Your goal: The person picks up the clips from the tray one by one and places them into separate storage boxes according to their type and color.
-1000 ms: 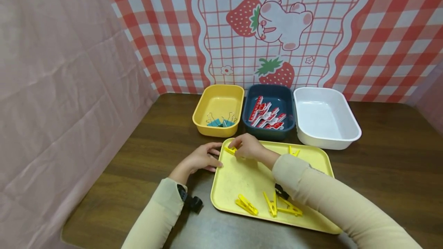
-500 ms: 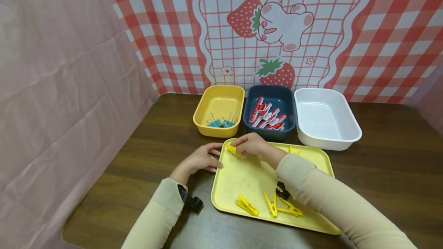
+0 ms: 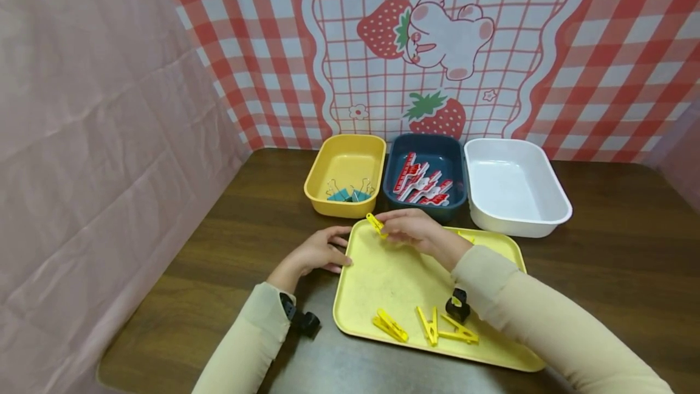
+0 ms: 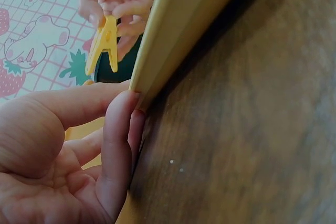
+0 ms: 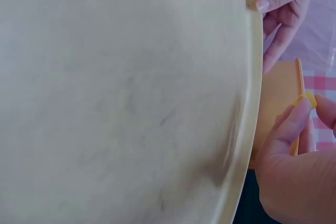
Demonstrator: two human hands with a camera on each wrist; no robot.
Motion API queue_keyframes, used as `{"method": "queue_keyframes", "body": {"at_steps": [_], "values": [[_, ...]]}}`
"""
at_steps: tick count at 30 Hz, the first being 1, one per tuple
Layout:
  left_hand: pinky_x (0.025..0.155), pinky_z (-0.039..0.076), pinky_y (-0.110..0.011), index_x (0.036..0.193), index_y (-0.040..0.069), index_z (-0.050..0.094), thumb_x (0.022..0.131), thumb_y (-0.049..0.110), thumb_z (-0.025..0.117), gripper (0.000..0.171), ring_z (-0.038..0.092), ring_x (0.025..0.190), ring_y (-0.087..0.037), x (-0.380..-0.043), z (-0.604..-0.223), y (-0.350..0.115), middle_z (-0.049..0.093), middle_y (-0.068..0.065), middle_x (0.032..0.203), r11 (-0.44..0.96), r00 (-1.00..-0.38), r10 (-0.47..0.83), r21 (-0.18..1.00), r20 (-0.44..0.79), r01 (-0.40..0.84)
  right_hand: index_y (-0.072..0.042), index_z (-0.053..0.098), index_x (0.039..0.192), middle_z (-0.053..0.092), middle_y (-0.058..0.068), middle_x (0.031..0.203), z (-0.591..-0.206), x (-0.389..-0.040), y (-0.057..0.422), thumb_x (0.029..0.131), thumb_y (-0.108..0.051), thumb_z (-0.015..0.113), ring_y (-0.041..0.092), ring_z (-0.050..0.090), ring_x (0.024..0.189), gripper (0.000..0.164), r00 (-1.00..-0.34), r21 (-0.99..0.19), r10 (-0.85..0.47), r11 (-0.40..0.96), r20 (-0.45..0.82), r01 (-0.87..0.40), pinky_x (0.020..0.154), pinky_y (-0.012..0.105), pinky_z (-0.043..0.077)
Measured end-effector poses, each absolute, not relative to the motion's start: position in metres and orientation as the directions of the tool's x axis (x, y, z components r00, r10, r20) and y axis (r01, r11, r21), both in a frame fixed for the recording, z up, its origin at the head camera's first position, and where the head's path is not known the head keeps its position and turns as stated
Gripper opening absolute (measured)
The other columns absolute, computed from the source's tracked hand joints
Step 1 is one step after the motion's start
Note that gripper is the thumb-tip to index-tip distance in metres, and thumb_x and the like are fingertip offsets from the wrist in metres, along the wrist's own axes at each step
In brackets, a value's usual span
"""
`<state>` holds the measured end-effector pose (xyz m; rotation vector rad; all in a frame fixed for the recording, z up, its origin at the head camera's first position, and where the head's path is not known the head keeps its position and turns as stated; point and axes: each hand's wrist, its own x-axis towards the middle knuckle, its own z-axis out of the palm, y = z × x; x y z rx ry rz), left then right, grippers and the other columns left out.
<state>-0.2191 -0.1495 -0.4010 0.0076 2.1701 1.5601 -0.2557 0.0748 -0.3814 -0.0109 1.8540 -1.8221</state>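
Note:
My right hand [image 3: 418,231] pinches a yellow clothespin [image 3: 375,224] between thumb and fingers, above the far left corner of the yellow tray [image 3: 383,278]. In the left wrist view the clothespin [image 4: 108,38] hangs from the fingertips, its two prongs pointing down. At the tray's left edge, my left hand [image 3: 317,251] holds the rim, the thumb on top and fingers against the outer side. More yellow clothespins [image 3: 391,325] lie along the tray's near side. Another one at the far right is mostly hidden by the right forearm.
Behind the tray, three bins stand side by side: a yellow bin [image 3: 346,160] with teal binder clips [image 3: 350,194], a dark blue bin [image 3: 437,145] with several red-and-white clips [image 3: 418,182], and a white bin [image 3: 514,175]. Brown wooden table [image 3: 219,248] surrounds them. A checked cloth hangs behind.
My right hand has lifted the clothespin off the tray's far left corner and shifted slightly right, turning the pin up. The left hand has stayed at the tray's edge.

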Motion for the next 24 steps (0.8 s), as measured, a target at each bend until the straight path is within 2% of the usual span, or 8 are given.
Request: {"method": "queue_keyframes", "body": {"at_steps": [6,17,24], "values": [[0.062,0.056,-0.033,0.138,0.01,0.042,0.077,-0.005,0.071,0.069,0.061,0.076,-0.022,-0.218,-0.4,-0.148,0.052,-0.015,0.113,0.35,-0.894,0.268,0.901,-0.36,-0.258,0.009,0.051,0.127,0.065,0.004,0.092,-0.38,-0.249,0.087,0.083,0.003,0.06,0.01,0.059,0.068,0.046,-0.877,-0.94,-0.349,0.031,-0.33,0.341,0.07,0.025,0.054],[0.061,0.056,-0.032,0.139,0.01,0.042,0.077,-0.005,0.071,0.069,0.062,0.075,-0.022,-0.218,-0.401,-0.149,0.052,-0.015,0.113,0.345,-0.897,0.279,0.907,-0.344,-0.241,0.011,0.051,0.126,0.065,0.001,0.09,-0.378,-0.236,0.119,0.084,0.002,0.061,0.01,0.061,0.071,0.044,-0.908,-0.958,-0.314,0.016,-0.278,0.288,0.069,0.024,0.053],[0.061,0.056,-0.032,0.139,0.008,0.042,0.077,-0.007,0.071,0.07,0.061,0.075,-0.022,-0.218,-0.403,-0.15,0.051,-0.016,0.113,0.331,-0.896,0.285,0.912,-0.339,-0.24,0.008,0.055,0.124,0.065,0.001,0.097,-0.374,-0.224,0.137,0.082,-0.002,0.064,0.009,0.062,0.077,0.043,-0.92,-0.973,-0.315,0.072,-0.231,0.22,0.075,0.029,0.054]]}}
